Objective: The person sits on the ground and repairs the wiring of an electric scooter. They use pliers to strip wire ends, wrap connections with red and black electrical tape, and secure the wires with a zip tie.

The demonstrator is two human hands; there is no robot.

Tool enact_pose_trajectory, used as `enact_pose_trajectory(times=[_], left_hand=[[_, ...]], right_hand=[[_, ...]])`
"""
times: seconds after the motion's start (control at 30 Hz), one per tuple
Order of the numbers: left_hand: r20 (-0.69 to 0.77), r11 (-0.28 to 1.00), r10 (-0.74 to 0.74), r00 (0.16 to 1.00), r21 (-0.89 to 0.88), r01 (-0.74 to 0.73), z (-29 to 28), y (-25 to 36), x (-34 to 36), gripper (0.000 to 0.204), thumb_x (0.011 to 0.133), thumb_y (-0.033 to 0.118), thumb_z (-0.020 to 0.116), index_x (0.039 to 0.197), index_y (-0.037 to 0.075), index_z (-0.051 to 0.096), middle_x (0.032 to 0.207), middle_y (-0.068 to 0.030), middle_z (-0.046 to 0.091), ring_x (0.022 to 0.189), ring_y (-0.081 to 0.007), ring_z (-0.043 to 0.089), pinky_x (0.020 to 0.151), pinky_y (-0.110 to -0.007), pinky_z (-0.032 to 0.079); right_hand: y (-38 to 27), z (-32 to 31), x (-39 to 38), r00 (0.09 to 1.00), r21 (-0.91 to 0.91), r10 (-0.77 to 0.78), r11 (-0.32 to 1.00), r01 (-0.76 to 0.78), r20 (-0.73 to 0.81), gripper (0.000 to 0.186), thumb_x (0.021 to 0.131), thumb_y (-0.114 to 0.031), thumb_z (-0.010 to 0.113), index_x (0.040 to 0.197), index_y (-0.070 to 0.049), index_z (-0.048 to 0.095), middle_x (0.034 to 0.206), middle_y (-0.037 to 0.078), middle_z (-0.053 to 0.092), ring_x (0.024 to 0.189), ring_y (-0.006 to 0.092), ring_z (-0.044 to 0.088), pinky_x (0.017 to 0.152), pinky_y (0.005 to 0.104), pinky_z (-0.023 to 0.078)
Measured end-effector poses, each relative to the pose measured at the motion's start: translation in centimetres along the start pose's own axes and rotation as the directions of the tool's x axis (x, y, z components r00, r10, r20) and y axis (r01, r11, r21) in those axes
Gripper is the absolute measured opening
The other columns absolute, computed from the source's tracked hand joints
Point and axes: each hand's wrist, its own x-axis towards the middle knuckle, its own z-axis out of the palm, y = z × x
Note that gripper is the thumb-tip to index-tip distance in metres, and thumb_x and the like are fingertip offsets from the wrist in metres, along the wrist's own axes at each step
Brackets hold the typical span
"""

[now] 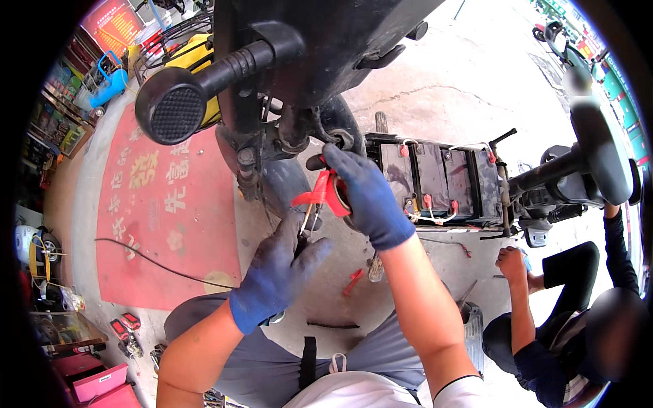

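Both my hands wear blue-grey work gloves. My left hand [275, 268] is closed round thin wires [308, 219], whose upper ends stick up past its fingers. A roll of red tape [338, 196] is gripped in my right hand [371, 197], just above and to the right. From the roll a loose red strip [309, 197] stretches across to the tops of the wires and touches them. Directly beyond my hands is the dark underside and wheel of a scooter [292, 136]. My fingers partly hide where wire and tape meet.
An open battery tray [435, 180] with several dark batteries and cables is at right. A co-worker [558, 340] crouches at lower right beside another scooter part. A red mat [163, 224], a black cable [160, 264] and red tools [126, 325] lie left. A red scrap [352, 282] lies below my hands.
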Motion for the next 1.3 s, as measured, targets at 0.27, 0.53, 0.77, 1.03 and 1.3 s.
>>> enact_pose_trajectory(times=[0.27, 0.53, 0.77, 1.03, 1.3], left_hand=[[-0.036, 0.996, -0.027, 0.999, -0.085, 0.024, -2.0, 0.8, -0.9, 0.018, 0.096, 0.017, 0.054, 0.102, 0.001, 0.059, 0.067, -0.0060, 0.048, 0.060, -0.0121, 0.047, 0.056, -0.031, 0.041], [-0.202, 0.906, -0.262, 0.944, -0.388, 0.169, -3.7, -1.2, -4.3, 0.025, 0.097, 0.026, 0.054, 0.102, 0.003, 0.062, 0.070, 0.0024, 0.054, 0.059, -0.0037, 0.049, 0.051, -0.023, 0.038], [0.008, 0.863, -0.236, 0.972, -0.458, 0.213, -4.6, -0.4, 0.9, 0.028, 0.097, 0.022, 0.052, 0.109, -0.002, 0.063, 0.079, -0.0048, 0.062, 0.053, -0.0044, 0.049, 0.048, -0.020, 0.041], [0.012, 0.923, -0.148, 0.989, -0.357, 0.142, -2.2, -0.6, 3.3, 0.029, 0.096, 0.020, 0.053, 0.112, -0.001, 0.063, 0.084, -0.0061, 0.066, 0.053, -0.0025, 0.049, 0.046, -0.019, 0.042], [0.020, 0.888, -0.226, 0.974, -0.407, 0.214, -3.5, 0.3, 2.3, 0.036, 0.098, 0.026, 0.049, 0.115, -0.003, 0.061, 0.082, -0.0081, 0.065, 0.048, -0.0028, 0.040, 0.047, -0.019, 0.041]], right_hand=[[-2.3, 0.5, 2.1, 0.631, 0.726, 0.707, 0.246, -0.643, 0.319, 0.025, 0.091, -0.021, 0.066, 0.090, 0.004, 0.067, 0.084, 0.007, 0.066, 0.074, 0.0128, 0.059, 0.069, 0.0259, 0.047], [-2.2, 0.8, 1.8, 0.805, 0.671, 0.558, 0.520, -0.529, 0.202, 0.030, 0.095, -0.027, 0.063, 0.091, 0.003, 0.067, 0.081, 0.006, 0.064, 0.072, 0.0125, 0.057, 0.068, 0.0261, 0.047], [-1.9, -0.8, 0.2, 1.000, -0.081, 0.029, 0.996, -0.029, 0.007, 0.054, 0.084, 0.002, 0.058, 0.137, -0.001, 0.046, 0.087, 0.014, 0.066, 0.067, 0.0278, 0.062, 0.064, 0.0357, 0.051], [-1.7, 2.1, -12.1, 0.828, 0.499, 0.547, 0.686, -0.530, 0.128, 0.048, 0.093, -0.009, 0.053, 0.138, 0.003, 0.043, 0.128, 0.022, 0.057, 0.111, 0.0359, 0.059, 0.094, 0.0415, 0.049], [-4.6, 2.0, -16.5, 0.536, 0.808, 0.608, -0.482, -0.338, 0.586, 0.062, 0.085, -0.006, 0.060, 0.142, 0.004, 0.038, 0.132, 0.018, 0.055, 0.117, 0.0279, 0.057, 0.103, 0.0375, 0.044]])
